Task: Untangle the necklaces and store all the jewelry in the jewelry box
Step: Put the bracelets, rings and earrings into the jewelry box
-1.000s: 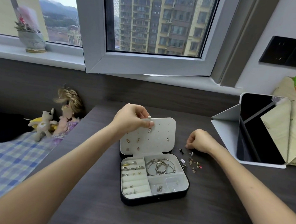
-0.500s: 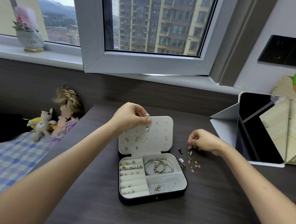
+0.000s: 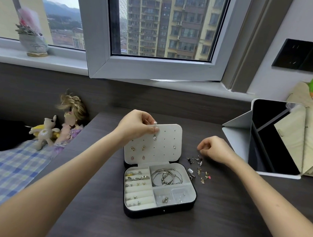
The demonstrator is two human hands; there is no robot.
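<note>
Lifting slightly since a moment ago, my right hand (image 3: 213, 150) is hovering just beyond the loose earrings (image 3: 200, 163), fingers curling inward; I cannot tell whether they are pinching a stud. My left hand (image 3: 138, 125) is pinching the top tab of the earring panel (image 3: 166, 136), holding it upright over the jewelry box (image 3: 159, 212) lying between my forearms.

Single head-worn wide-angle view used; aimed forward and down over desk (image 3: 95, 213); jewelry box (image 3: 159, 211) framed centrally, close; window (image 3: 154, 68) seen beyond.

No legible text or labels.
</note>
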